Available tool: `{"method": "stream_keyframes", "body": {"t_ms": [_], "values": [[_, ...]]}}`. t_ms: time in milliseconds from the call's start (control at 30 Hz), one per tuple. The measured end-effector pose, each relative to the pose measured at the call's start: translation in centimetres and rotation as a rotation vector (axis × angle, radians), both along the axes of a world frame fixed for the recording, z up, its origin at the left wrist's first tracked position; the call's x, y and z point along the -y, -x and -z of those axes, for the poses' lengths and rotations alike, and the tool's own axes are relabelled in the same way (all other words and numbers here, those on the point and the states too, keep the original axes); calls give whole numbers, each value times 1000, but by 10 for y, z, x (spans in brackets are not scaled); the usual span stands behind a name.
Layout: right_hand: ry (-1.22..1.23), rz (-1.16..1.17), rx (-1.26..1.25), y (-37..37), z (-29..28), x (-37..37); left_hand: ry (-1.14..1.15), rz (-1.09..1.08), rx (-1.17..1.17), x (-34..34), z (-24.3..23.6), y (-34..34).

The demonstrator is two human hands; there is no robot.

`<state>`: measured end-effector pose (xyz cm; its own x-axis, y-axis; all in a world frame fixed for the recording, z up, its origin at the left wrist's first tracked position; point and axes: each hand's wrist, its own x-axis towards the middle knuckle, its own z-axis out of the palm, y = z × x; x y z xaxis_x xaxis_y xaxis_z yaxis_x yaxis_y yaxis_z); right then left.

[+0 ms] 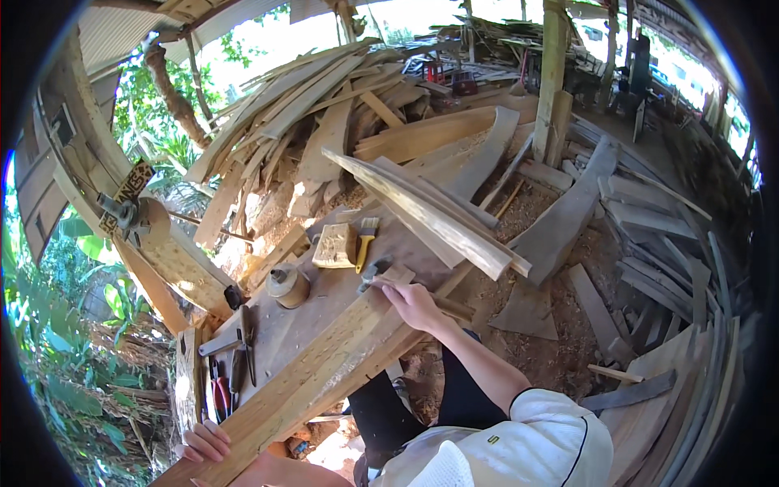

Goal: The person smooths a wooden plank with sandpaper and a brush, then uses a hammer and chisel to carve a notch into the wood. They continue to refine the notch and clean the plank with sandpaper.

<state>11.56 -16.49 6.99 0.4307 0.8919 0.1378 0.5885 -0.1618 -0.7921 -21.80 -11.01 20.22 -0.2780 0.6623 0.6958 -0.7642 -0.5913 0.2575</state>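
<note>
A long light-brown wooden plank [312, 369] slants across my front, from the lower left up to the bench's middle. At its near end my left hand [204, 442] is closed around the edge, fingers over the top. My right hand [412, 305] holds the far end, its fingers bent over the upper face. Just beyond those fingertips lies a grey metal tool head [375, 271], like a hammer's; its handle is hard to make out. The worn workbench [320, 304] carries a yellow-handled brush [367, 243], a wooden block [335, 245] and a round lidded container [287, 286].
Red-handled pliers [220, 391] and other hand tools are at the bench's left edge. Long offcuts [430, 213] jut over its far right side. A large pile of boards [316, 105] rises beyond. Scrap wood [596, 312] covers the ground on the right; a post [553, 89] stands behind.
</note>
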Motion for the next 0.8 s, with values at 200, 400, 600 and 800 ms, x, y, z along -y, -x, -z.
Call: {"method": "stream_keyframes", "body": {"t_ms": [200,400,600,800], "values": [[-584,-199,12,36,-11,-2,-362,157,-183,-16,22,30],[-527,-140,95,26,-29,-13,-423,50,-337,-17,17,35],[-391,-139,-130,9,-43,5,-19,-399,-213,0,7,16],[-545,-188,61,10,-7,8,201,-262,56,-16,24,28]]}}
